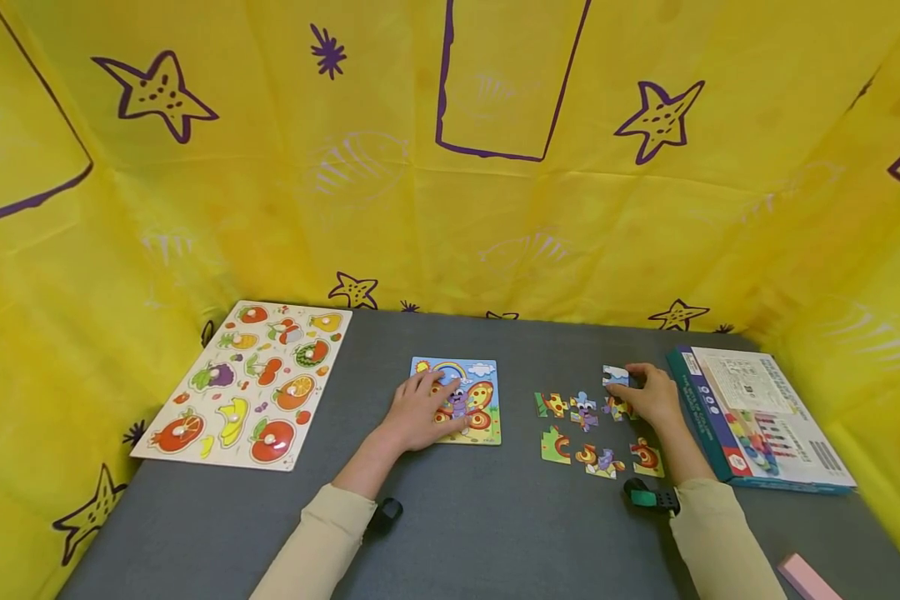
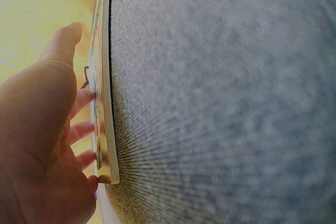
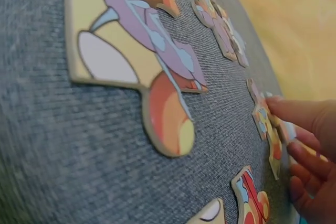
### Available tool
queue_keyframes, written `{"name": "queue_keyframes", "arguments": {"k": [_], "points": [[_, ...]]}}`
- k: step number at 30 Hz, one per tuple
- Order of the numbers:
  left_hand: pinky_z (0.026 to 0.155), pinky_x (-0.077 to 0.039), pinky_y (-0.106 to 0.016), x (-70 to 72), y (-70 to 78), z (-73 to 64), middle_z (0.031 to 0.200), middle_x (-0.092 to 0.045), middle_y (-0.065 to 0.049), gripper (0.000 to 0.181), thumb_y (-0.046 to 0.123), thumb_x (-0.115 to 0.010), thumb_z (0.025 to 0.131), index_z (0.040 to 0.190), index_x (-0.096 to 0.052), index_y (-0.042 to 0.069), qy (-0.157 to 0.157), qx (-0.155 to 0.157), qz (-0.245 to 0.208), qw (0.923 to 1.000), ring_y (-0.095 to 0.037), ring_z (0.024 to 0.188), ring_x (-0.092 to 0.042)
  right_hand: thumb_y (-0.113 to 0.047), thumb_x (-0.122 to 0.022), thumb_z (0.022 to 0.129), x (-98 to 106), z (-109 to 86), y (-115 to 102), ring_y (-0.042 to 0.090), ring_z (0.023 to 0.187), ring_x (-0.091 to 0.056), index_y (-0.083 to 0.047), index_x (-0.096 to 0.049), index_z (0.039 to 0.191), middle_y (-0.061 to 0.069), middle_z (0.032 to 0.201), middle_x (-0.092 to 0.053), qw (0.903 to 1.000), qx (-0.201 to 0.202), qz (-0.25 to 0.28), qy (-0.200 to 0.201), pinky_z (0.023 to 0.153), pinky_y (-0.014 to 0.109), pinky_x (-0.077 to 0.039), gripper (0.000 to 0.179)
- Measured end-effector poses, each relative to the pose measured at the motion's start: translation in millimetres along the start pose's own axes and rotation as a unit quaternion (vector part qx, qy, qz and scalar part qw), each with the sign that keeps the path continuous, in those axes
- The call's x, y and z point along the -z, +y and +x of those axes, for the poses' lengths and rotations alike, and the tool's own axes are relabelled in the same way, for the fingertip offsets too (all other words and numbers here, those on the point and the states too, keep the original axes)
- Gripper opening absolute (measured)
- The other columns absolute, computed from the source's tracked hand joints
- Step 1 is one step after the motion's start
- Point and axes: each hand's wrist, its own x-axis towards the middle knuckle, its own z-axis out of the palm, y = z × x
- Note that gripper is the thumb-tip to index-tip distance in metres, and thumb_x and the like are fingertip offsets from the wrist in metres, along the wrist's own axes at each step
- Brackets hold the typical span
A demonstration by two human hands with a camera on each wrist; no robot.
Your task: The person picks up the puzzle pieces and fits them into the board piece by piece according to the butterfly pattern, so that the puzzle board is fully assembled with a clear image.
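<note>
My left hand lies across a square butterfly puzzle with a rainbow and cloud at its top. Its fingers are spread, and in the left wrist view the fingertips touch the board's face. To the right, my right hand pinches a blue-and-white sky puzzle piece between thumb and fingers. Just below that hand sits a red-and-yellow wing piece, partly covered by the thumb. Several loose pieces lie nearby, among them a butterfly face piece and a butterfly body piece.
A fruit peg board lies at the left of the grey table. On the right is a teal-edged box, close to my right forearm. A pink block rests near the front right. Yellow cloth hangs behind and at both sides.
</note>
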Motion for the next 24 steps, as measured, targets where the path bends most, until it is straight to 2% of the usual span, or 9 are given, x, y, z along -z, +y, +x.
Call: {"name": "queue_keyframes", "arguments": {"k": [2, 5, 8, 12, 16, 20, 24], "points": [[0.111, -0.019, -0.057, -0.2, 0.1, 0.6, 0.150, -0.034, -0.012, 0.071, 0.058, -0.058, 0.091, 0.148, -0.044, 0.019, 0.004, -0.001, -0.007, 1.0000, -0.035, 0.142, -0.022, -0.023, -0.071, 0.089, -1.3, -0.9, -2.4, 0.044, 0.108, -0.049, 0.007, -0.050, 0.128, 0.032, 0.123, -0.053, 0.9996, 0.002, 0.012, 0.025, 0.089, 0.051, -0.041, 0.053], [0.111, -0.019, -0.056, -1.8, -0.2, 1.3, 0.149, -0.034, -0.014, 0.071, 0.056, -0.059, 0.091, 0.148, -0.045, 0.016, 0.009, -0.006, -0.017, 0.9998, -0.035, 0.141, -0.022, -0.022, -0.068, 0.093, -4.3, -2.8, -10.6, 0.036, 0.096, -0.058, 0.003, -0.056, 0.122, 0.026, 0.113, -0.063, 0.9971, 0.000, 0.034, 0.069, 0.076, 0.039, -0.044, 0.040], [0.112, -0.021, -0.053, -3.8, -0.9, 2.6, 0.150, -0.033, -0.015, 0.072, 0.054, -0.059, 0.092, 0.148, -0.044, 0.013, 0.011, -0.010, -0.026, 0.9995, -0.034, 0.142, -0.022, -0.028, -0.063, 0.096, -9.9, -4.5, -25.2, 0.030, 0.094, -0.061, -0.002, -0.062, 0.119, 0.020, 0.109, -0.068, 0.9937, -0.006, 0.066, 0.091, 0.072, 0.032, -0.043, 0.034], [0.112, -0.026, -0.051, -5.0, -1.2, 3.3, 0.150, -0.033, -0.016, 0.071, 0.052, -0.061, 0.092, 0.148, -0.044, 0.011, 0.013, -0.010, -0.044, 0.9989, -0.034, 0.141, -0.025, -0.035, -0.065, 0.094, -24.9, -7.9, -52.2, 0.026, 0.096, -0.061, -0.006, -0.065, 0.119, 0.015, 0.109, -0.070, 0.9885, -0.015, 0.137, 0.061, 0.073, 0.030, -0.044, 0.038], [0.111, -0.029, -0.050, -4.6, -0.4, 3.0, 0.151, -0.033, -0.016, 0.071, 0.051, -0.061, 0.092, 0.148, -0.044, 0.011, 0.013, -0.009, -0.048, 0.9987, -0.033, 0.140, -0.027, -0.034, -0.069, 0.092, -47.6, -10.9, -82.0, 0.022, 0.095, -0.063, -0.007, -0.066, 0.117, 0.009, 0.105, -0.072, 0.9800, 0.002, 0.199, 0.010, 0.076, 0.027, -0.047, 0.037], [0.110, -0.030, -0.050, -2.0, 2.0, 1.9, 0.148, -0.036, -0.017, 0.068, 0.050, -0.061, 0.092, 0.146, -0.046, 0.011, 0.019, -0.013, -0.039, 0.9990, -0.034, 0.138, -0.030, -0.033, -0.072, 0.090, -72.5, -12.9, -109.8, 0.021, 0.094, -0.064, -0.008, -0.069, 0.112, 0.005, 0.099, -0.073, 0.9754, 0.021, 0.218, -0.030, 0.078, 0.030, -0.047, 0.033], [0.106, -0.034, -0.053, -0.5, 4.0, 2.2, 0.143, -0.039, -0.019, 0.066, 0.048, -0.061, 0.092, 0.144, -0.049, 0.010, 0.025, -0.020, -0.030, 0.9990, -0.037, 0.133, -0.034, -0.032, -0.074, 0.088, -94.3, -12.6, -128.5, 0.021, 0.096, -0.064, -0.009, -0.072, 0.107, 0.003, 0.094, -0.074, 0.9774, 0.025, 0.206, -0.041, 0.083, 0.033, -0.044, 0.030]]}}
